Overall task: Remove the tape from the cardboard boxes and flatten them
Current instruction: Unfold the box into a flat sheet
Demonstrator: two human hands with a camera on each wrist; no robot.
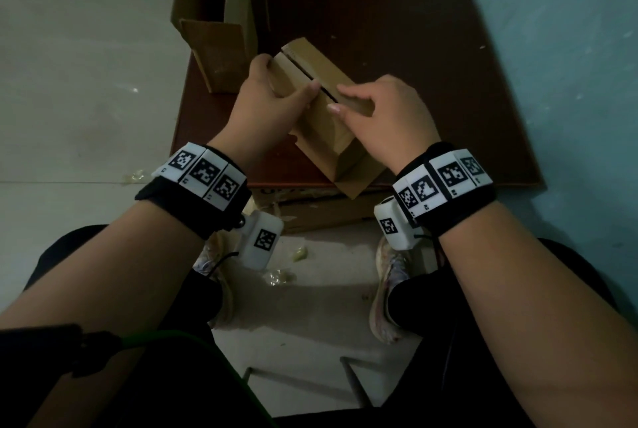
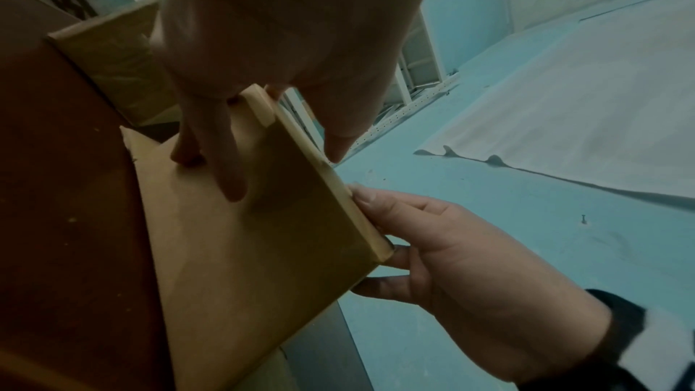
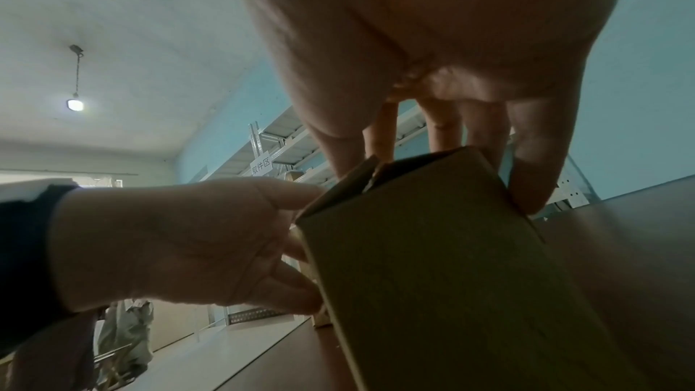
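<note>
With our left hand (image 1: pixel 266 92) and right hand (image 1: pixel 376 110) gripping the small brown cardboard box (image 1: pixel 321 82), its top seam split, flattening remains, as for the opened tall brown carton (image 1: pixel 221 30) behind.

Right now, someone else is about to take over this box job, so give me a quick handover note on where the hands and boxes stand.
Left hand: grips the left side of the small cardboard box, thumb on top by the seam.
Right hand: grips the box's right side, fingertips at the seam.
The box is tilted over the brown board; its top flaps are slightly parted, the lower end flap hangs open.
An opened box stands upright at the board's far left corner, not yet flat.
Crumpled tape bits lie on the floor.
Left: open and flatten the held box, then the standing one.
</note>
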